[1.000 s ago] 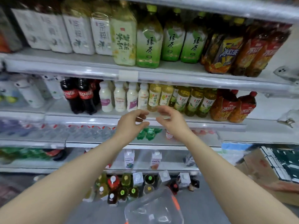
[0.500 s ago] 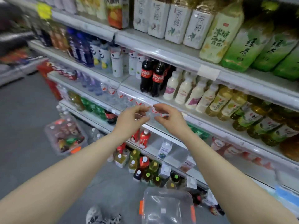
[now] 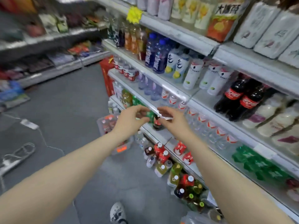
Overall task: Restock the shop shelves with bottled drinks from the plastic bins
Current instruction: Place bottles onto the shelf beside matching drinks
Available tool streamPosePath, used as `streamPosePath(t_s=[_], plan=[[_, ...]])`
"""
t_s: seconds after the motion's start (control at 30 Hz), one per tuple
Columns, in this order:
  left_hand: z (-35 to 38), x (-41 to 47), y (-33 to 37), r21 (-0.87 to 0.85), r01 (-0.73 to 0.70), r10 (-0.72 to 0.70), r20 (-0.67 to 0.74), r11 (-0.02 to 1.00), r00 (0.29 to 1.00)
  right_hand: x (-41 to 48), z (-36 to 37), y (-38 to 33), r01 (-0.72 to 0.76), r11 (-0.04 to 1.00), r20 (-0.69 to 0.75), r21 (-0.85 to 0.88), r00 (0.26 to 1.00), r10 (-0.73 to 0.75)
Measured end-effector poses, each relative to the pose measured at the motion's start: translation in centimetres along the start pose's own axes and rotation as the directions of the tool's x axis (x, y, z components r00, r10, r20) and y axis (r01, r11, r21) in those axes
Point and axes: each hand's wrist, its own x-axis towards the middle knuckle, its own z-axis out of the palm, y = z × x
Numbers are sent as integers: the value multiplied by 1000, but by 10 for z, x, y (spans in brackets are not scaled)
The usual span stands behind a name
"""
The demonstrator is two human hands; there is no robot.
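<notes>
My left hand (image 3: 131, 120) and my right hand (image 3: 171, 120) are held out side by side in front of the drink shelves (image 3: 182, 96). Their fingers are loosely bent toward each other and I see nothing in them. Behind my left wrist a clear plastic bin (image 3: 105, 125) of bottles stands on the floor, partly hidden. The corner of another clear bin (image 3: 195, 219) shows at the bottom edge. Loose bottles (image 3: 161, 156) stand on the floor along the shelf base.
Cola bottles (image 3: 236, 96), white bottles (image 3: 192, 73) and blue bottles (image 3: 155, 54) fill the shelf rows on the right. A grey floor aisle (image 3: 72, 110) stretches left toward another shelf unit (image 3: 48, 39). A red carton (image 3: 106, 75) stands at the shelf end. My shoe (image 3: 118, 212) is below.
The view has swung to the left along the aisle. Both hands have stayed close together in front of me in the same pose.
</notes>
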Motion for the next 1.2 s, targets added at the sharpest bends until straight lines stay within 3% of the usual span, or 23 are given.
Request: streamPosePath(t_s=[0.23,0.57,0.9,1.2], plan=[[-91,65,-76,7,60,-59,-38,998,998,94,84,-28,-48,998,56,50,997,46],[-143,185,-165,82,120,-120,-10,989,993,247,165,-20,-51,991,120,121,992,36],[-168,298,-249,102,192,-196,30,976,980,372,222,0,-198,971,172,131,970,174],[-154,354,-346,61,224,-232,236,973,944,395,284,45,-436,873,62,219,899,433]])
